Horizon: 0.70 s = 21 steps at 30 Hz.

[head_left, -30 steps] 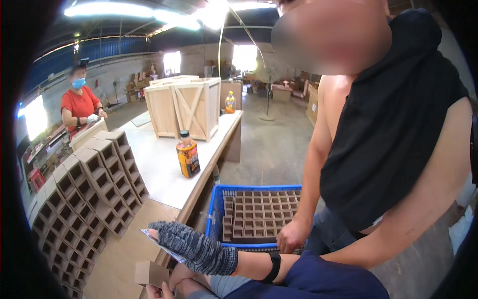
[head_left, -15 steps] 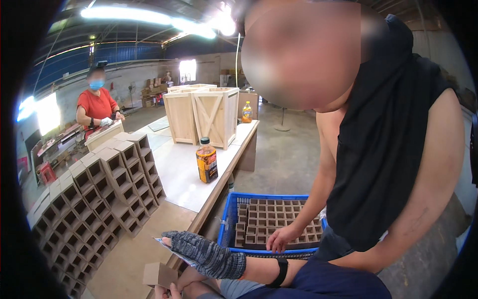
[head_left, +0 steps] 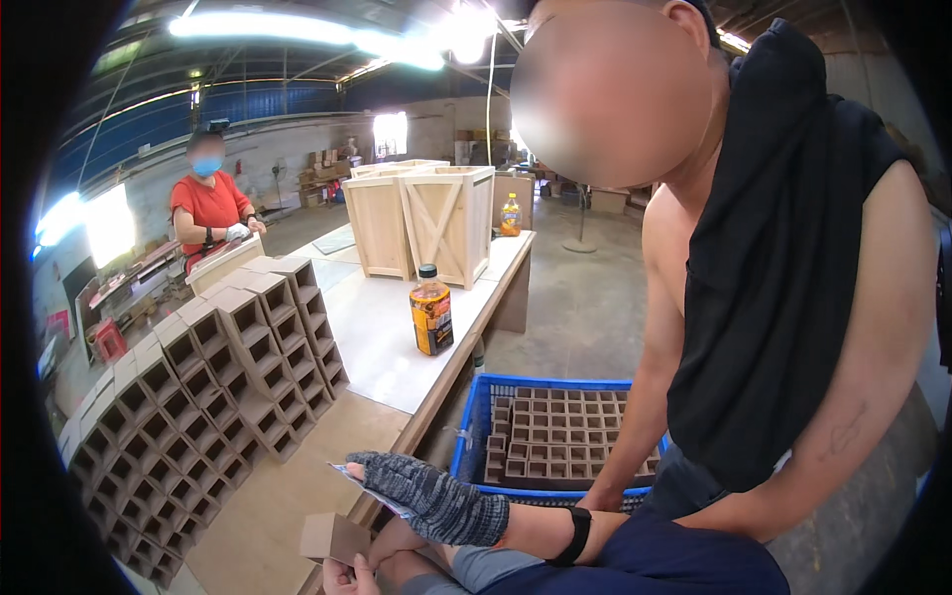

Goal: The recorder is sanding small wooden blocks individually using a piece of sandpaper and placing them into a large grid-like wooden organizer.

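My right hand (head_left: 436, 499), in a grey knitted half-finger glove, is held over the near table edge. A thin sheet (head_left: 380, 494) with a pale blue-and-white edge lies under its fingers, pinched against the palm. Below it, at the lower edge, the bare fingers of my left hand (head_left: 349, 578) grip a small brown square box (head_left: 334, 538). The rest of that hand is cut off by the picture's edge. Several like boxes (head_left: 183, 392) stand stacked on the table at left, openings facing me. A bare forearm and grey cloth show beneath the glove; whose they are, I cannot tell.
At right a co-worker (head_left: 654, 327) leans over a blue crate (head_left: 474, 416) filled with small boxes. The table (head_left: 367, 347) carries a dark-capped bottle (head_left: 431, 312), wooden crates (head_left: 446, 223) and a yellow-capped bottle (head_left: 510, 215). Another person (head_left: 213, 208) in red stands beyond the stack.
The whole view has shifted, so table and crate sit farther right. The co-worker's hand has moved from above the boxes to the crate's near rim. My hands keep their holds.
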### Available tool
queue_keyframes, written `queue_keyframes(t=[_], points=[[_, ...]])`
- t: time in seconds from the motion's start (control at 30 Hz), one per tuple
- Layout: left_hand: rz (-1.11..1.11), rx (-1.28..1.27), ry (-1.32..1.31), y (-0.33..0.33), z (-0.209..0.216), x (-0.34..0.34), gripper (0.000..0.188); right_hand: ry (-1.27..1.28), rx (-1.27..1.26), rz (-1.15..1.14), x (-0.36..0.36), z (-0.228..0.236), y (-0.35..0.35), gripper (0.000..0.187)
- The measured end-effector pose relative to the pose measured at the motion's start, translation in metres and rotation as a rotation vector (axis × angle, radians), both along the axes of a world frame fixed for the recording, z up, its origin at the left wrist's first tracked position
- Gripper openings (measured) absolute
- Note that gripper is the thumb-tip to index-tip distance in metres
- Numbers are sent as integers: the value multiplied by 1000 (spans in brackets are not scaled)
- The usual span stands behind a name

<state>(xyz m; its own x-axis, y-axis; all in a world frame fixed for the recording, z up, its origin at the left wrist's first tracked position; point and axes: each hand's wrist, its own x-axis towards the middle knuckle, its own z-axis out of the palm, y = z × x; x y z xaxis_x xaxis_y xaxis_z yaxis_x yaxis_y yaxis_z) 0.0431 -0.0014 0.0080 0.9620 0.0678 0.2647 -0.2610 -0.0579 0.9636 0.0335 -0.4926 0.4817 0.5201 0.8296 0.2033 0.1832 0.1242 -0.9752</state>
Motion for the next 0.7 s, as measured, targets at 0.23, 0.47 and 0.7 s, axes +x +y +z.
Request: queue_keyframes(t=[0.23, 0.47, 0.7], points=[[5, 35, -4, 1, 3, -1, 10, -104, -17, -61, 10, 23, -25, 36], [11, 2, -27, 2, 3, 1, 9, -189, -27, -131, 24, -21, 1, 36], [7, 57, -33, 3, 0, 3, 9, -349, -30, -294, 31, -178, 108, 37]])
